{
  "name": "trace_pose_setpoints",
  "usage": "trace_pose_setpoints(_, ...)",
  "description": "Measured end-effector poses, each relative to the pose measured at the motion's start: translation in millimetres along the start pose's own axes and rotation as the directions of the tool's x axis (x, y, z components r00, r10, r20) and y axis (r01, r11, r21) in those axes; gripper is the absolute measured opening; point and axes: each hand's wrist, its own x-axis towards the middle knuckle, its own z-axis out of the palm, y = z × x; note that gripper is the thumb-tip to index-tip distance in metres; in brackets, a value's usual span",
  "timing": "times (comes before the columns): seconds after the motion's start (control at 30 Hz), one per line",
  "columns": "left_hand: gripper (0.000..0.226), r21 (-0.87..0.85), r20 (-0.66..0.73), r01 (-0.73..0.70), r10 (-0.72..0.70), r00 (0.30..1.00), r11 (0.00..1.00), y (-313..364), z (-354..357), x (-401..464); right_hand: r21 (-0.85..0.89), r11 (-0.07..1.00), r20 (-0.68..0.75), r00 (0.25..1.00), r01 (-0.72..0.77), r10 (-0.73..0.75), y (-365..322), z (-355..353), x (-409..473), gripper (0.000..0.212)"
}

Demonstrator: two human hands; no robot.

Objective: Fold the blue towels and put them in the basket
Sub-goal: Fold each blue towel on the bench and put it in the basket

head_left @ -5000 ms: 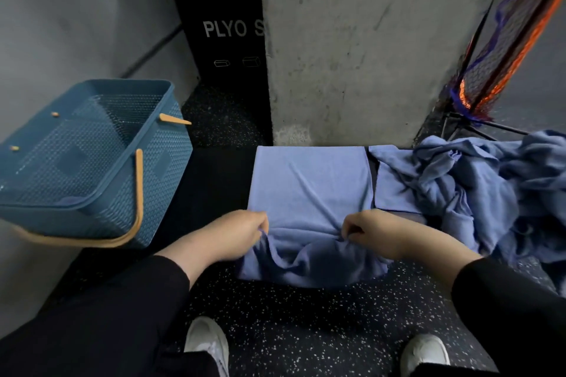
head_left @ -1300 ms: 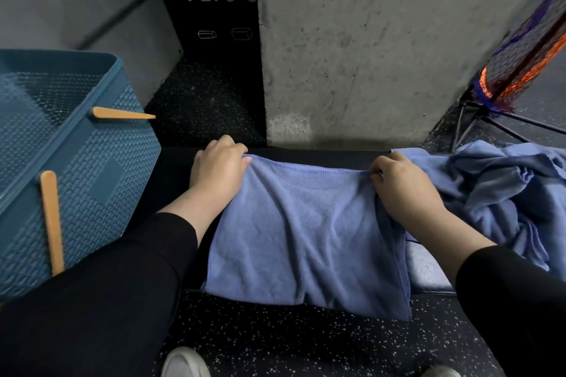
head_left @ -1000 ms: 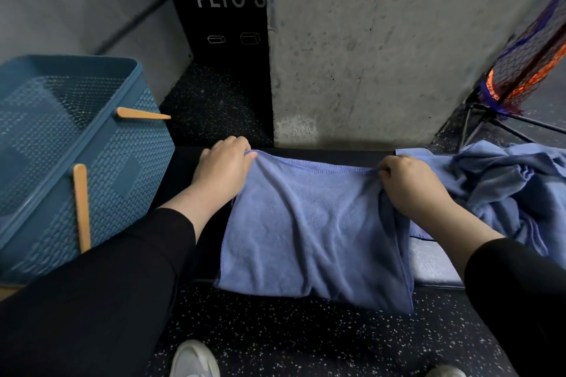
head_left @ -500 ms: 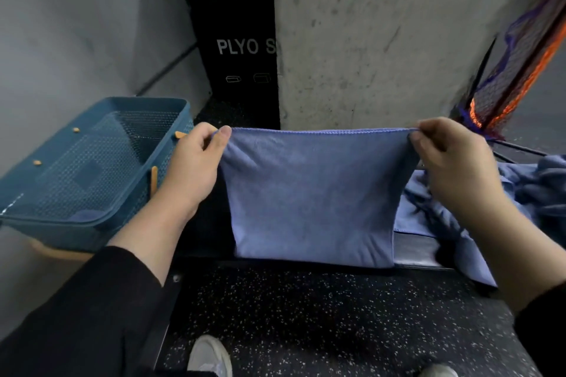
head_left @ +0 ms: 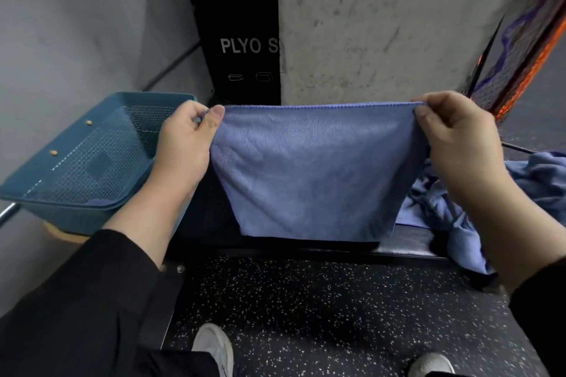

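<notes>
Both hands pinch the towel (head_left: 312, 168) by its top corners, left hand (head_left: 186, 138) and right hand (head_left: 456, 138) level, cloth hanging over the bench; the basket (head_left: 76, 159) sits beside the left hand.

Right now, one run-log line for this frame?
step: folding | left hand: pinches towel corner | right hand: pinches other corner | towel: lifted, hanging | basket: left | unfolded pile: right

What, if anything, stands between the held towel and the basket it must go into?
Only the left hand, pinching the towel corner, lies toward the basket; the basket's open top shows nothing covering it.
</notes>
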Motion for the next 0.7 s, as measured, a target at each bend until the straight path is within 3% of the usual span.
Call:
trace_pose_setpoints(0.3, 0.027, -0.159, 0.06, 0.122, -0.114, 0.992, 0.98, 4, -5, 0, 0.104, 0.993, -0.005, 0.998, -0.058, 0.059, -11, -4, -4, 0.011)
trace_pose_setpoints(0.57, 0.036, 0.071, 0.019, 0.091, -0.092, 0.996, 0.993, -19, 17, 38, -0.012, 0.993, 0.049, 0.992, -0.118, 0.118, 16, 27, 24, 0.013)
trace_pose_setpoints(0.7, 0.036, 0.126, 0.039, 0.192, -0.198, 0.979, 0.973, -51, 52, 70, -0.128, 0.974, 0.122, 0.972, -0.184, 0.2, 68, 71, 54, 0.017)
